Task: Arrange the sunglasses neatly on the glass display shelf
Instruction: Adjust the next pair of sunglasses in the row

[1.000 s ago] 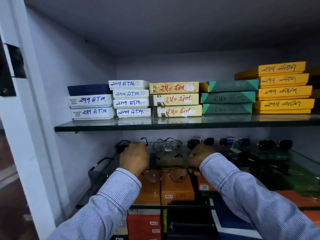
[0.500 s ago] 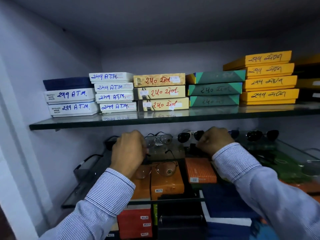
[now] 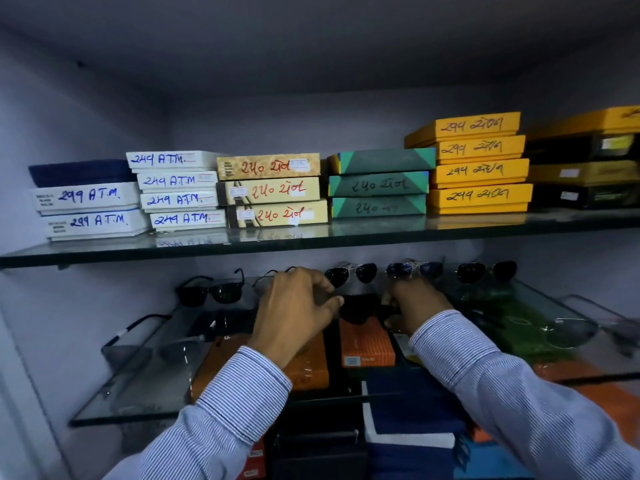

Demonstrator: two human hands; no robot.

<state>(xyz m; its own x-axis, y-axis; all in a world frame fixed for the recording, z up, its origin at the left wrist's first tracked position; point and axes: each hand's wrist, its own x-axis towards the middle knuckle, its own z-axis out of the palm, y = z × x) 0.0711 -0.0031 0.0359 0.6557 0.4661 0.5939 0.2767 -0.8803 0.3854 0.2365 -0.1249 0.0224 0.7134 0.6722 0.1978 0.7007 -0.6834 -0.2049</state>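
On the lower glass shelf (image 3: 138,415) a back row of sunglasses stands: a black pair (image 3: 211,291), a thin-framed pair (image 3: 268,277) partly behind my left hand, dark aviators (image 3: 351,273), blue-lensed aviators (image 3: 414,270) and another dark pair (image 3: 486,271). My left hand (image 3: 294,306) and my right hand (image 3: 415,303) meet at a dark pair of sunglasses (image 3: 360,308) just in front of that row, fingers curled on its two ends. A grey-lensed pair (image 3: 152,348) lies at the front left and a clear-lensed pair (image 3: 568,330) at the right.
The upper glass shelf (image 3: 104,254) hangs low over the hands and carries stacks of white boxes (image 3: 173,188), yellow boxes (image 3: 481,168) and green boxes (image 3: 379,183). Orange boxes (image 3: 367,344) and blue boxes (image 3: 408,410) show beneath the lower glass. A wall closes the left side.
Both hands left the brown-lensed pair near the front and moved back and right to the dark pair. The camera view swung right.
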